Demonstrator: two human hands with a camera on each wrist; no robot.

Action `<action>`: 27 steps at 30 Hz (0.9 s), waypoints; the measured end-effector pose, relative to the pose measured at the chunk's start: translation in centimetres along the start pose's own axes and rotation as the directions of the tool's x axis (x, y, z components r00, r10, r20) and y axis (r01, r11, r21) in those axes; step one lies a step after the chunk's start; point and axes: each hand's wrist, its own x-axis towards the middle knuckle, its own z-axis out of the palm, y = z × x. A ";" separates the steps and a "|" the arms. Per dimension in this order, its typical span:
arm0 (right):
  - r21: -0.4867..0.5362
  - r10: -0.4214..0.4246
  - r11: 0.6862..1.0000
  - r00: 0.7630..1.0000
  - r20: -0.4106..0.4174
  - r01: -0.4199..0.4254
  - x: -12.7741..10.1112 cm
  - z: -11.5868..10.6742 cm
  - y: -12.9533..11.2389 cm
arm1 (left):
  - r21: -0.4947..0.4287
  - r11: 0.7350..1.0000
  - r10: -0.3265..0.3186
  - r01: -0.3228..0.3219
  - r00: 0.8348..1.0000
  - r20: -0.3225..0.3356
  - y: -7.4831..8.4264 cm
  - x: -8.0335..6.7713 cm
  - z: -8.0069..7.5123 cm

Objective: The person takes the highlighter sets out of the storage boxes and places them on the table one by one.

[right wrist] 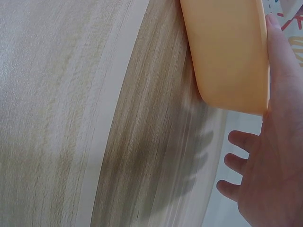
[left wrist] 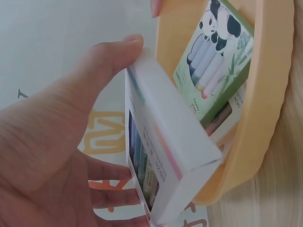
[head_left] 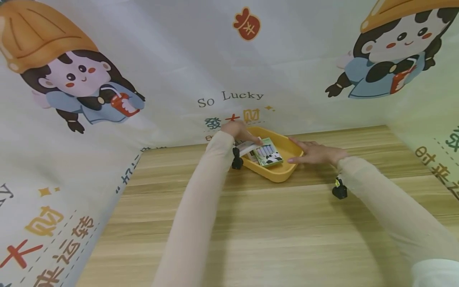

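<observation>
A yellow plastic tray [head_left: 277, 175] stands on the table near the back wall. My left hand [head_left: 237, 130] is over its left end and grips a white box of markers [left wrist: 175, 118], thumb on one edge and fingers on the windowed face. The box is tilted at the tray's side. Inside the tray lies a green panda-print box of pens [head_left: 269, 153], partly on top of another pale box [left wrist: 232, 116]. At the tray's right end rests my right hand [head_left: 318, 153], its fingers spread and mostly straight, touching the rim and outer wall [right wrist: 227, 56].
The wood-grain table [head_left: 272, 227] stretches in front of the tray. A printed cloth wall [head_left: 172, 91] rises close behind it, with more cloth on both sides. Small black devices are strapped to both wrists, one black wrist device [head_left: 339, 189] on the right.
</observation>
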 end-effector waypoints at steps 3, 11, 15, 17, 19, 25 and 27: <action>0.001 -0.003 1.000 1.000 0.001 0.003 0.0 0.0 -0.1 | -0.018 1.000 -0.002 0.001 1.000 -0.015 -0.4 -0.2 0.1; 0.003 -0.022 1.000 1.000 -0.001 0.022 -0.3 0.0 -0.4 | 0.019 0.999 0.028 -0.027 0.996 -0.084 -1.6 -0.2 0.6; 0.005 -0.022 1.000 1.000 -0.003 0.022 -0.3 0.0 -0.4 | 0.002 1.000 0.020 -0.020 0.997 -0.078 -2.1 -0.4 0.6; -0.001 -0.020 1.000 1.000 -0.004 0.020 -0.2 0.0 -0.3 | 0.009 1.000 0.020 -0.019 0.998 -0.061 -2.3 -0.6 0.5; -0.007 -0.018 1.000 1.000 -0.005 0.018 -0.2 0.0 -0.2 | 0.017 1.000 0.020 -0.019 0.998 -0.059 -2.5 -0.9 0.5; -0.013 -0.025 1.000 1.000 -0.007 0.025 -0.2 0.0 -0.2 | 0.050 0.997 0.059 -0.055 0.995 -0.078 -3.3 -1.3 0.6; -0.016 -0.025 1.000 1.000 -0.008 0.025 -0.2 -0.1 -0.3 | 0.065 0.996 0.066 -0.061 0.995 -0.079 -3.5 -1.3 0.7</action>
